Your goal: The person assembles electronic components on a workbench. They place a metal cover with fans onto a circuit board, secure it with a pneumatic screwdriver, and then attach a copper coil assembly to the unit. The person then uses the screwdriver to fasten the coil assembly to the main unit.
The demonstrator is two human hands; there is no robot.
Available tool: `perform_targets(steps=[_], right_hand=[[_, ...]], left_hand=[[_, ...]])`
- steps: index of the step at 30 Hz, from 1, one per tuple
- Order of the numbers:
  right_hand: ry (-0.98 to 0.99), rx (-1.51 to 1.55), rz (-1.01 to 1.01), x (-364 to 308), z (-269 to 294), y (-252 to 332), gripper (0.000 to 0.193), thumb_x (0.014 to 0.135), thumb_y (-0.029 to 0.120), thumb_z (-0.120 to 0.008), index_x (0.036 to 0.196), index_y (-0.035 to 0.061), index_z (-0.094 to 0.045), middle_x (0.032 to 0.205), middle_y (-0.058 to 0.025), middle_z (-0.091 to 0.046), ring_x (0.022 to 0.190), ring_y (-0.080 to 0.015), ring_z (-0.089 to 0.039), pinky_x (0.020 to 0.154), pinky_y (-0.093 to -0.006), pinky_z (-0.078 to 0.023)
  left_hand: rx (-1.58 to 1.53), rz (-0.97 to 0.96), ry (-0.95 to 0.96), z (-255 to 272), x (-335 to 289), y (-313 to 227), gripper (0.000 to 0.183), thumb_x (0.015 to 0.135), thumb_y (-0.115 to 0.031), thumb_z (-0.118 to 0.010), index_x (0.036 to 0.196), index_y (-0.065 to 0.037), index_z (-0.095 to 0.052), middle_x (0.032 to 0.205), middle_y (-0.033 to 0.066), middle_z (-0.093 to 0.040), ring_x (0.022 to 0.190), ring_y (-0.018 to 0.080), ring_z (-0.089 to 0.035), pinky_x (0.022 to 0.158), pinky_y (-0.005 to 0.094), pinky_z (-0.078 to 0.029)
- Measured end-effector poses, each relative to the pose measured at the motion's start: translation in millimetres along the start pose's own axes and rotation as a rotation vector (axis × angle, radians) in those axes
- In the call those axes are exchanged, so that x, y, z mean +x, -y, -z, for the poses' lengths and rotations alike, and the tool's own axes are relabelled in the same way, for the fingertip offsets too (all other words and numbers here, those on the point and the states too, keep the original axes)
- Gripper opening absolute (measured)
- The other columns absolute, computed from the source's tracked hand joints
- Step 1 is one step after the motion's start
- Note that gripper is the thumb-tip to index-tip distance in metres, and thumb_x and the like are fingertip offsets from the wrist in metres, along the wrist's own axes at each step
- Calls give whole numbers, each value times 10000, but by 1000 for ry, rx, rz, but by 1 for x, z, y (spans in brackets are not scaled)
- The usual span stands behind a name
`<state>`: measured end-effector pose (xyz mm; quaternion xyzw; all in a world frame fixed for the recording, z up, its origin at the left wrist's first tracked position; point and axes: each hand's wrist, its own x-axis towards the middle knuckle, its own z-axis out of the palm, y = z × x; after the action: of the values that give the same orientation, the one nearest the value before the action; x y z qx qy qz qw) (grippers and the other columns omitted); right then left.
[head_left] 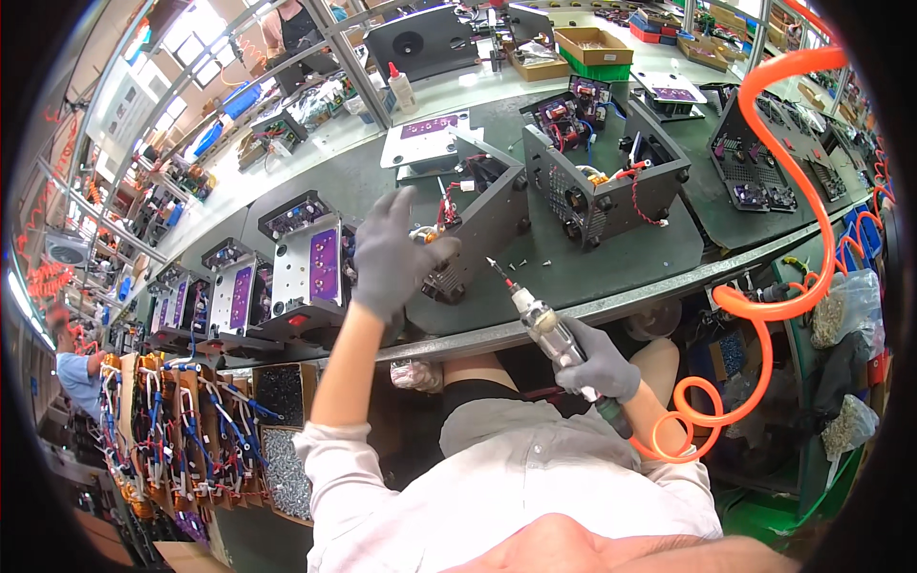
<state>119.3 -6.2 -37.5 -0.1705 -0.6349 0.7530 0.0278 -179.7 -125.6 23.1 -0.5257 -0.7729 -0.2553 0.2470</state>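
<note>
My right hand [604,363], in a grey glove, is wrapped round a pneumatic screwdriver [544,327] with a clear-silver body. Its bit points up and left, over the bench edge. My left hand [390,256], also gloved, is raised with fingers apart and nothing visible in it. It is beside a dark open casing [487,205] with wires inside; whether its fingertips touch the casing I cannot tell. A few small screws [521,264] lie on the green mat just beyond the bit. Right of them stands a second dark casing [611,186] with red wires.
An orange air hose [812,191] loops down the right side. Several units with purple circuit boards [326,265] line the bench at left. Wire bundles [181,420] hang at lower left beside a bin of screws [285,468]. A white bottle [401,91] stands at the back.
</note>
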Motion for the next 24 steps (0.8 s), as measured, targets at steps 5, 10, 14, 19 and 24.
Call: perform_targets(steps=[5,10,14,19,24], right_hand=[[-11,46,-9,15,0,-16,752,609,117,-678,1322,-5,-473,924,-51,-551,682,-117,-560,589,-276,-505],[12,89,-33,26,-2,-29,756,597,111,-677,1317,-3,-478,939,-55,-537,641,-118,-565,540,-272,-510],[31,33,-85,35,-1,-35,703,599,166,-710,1255,1,-519,976,-59,-581,859,-153,-563,795,-303,-497],[38,48,-75,44,-4,-34,666,611,206,-696,1220,-4,-531,954,-63,-578,829,-152,-559,766,-297,-490],[48,83,-40,51,-6,-35,691,621,99,-656,1278,-22,-481,864,-55,-534,593,-116,-540,512,-278,-479]], left_hand=[[-249,314,976,-8,56,6,730,877,-717,-469,1101,-53,-673,952,151,-689,922,276,-658,847,365,-476],[-268,482,793,-16,55,4,696,897,-690,-465,922,-34,-699,797,121,-673,790,214,-648,758,344,-485],[-276,543,610,-25,46,8,764,877,-734,-441,744,-21,-682,664,105,-636,680,226,-632,693,354,-476],[-208,507,591,-26,47,10,783,875,-742,-424,732,-18,-686,656,119,-629,678,245,-632,696,371,-477],[-146,523,704,-22,53,7,770,905,-723,-356,853,-39,-706,763,173,-669,788,323,-666,781,420,-483]])
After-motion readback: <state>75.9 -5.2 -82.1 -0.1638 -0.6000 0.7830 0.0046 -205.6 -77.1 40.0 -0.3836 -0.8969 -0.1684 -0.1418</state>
